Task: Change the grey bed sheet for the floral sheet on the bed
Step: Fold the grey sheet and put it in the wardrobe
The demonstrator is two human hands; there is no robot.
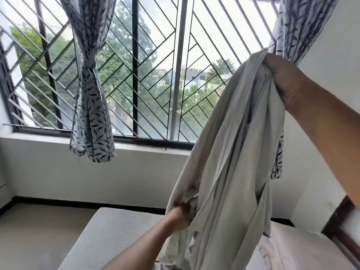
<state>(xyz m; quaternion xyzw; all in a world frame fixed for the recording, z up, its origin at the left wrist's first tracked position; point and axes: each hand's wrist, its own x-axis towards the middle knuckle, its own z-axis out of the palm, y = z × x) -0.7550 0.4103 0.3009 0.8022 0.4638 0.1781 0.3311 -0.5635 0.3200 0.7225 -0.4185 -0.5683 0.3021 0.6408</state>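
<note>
One wide barred window (155, 75) fills most of my view, with a leaf-print curtain (91, 94) knotted up in front of it and a second curtain (292, 26) hanging at the right edge. Below, the bed's mattress (116, 227) lies bare, its dotted white cover showing, so I judge the stripping is as good as done. Something pale and pinkish (302, 248) sits on the right of the bed, near a dark wooden headboard (342, 221). Pillow or folded cloth, I cannot tell.

Now the grey sheet (233, 143): it's off the mattress and up in the air, bunched into a long rope of folds running from high right down to the bottom of the frame, its tail drooping toward the bed. The right hand (282, 78) is raised in front of the second curtain, fingers clenched round the top end. The left hand (181, 217) is low over the mattress, fist closed on a gather of the same cloth partway down.

No floral sheet anywhere in view. The step in hand, as I read it, is gathering the grey sheet for removal. The next move calls for lifting the whole bundle clear of the bed, tail included, setting it aside, freeing both hands, then finding the floral sheet.
</note>
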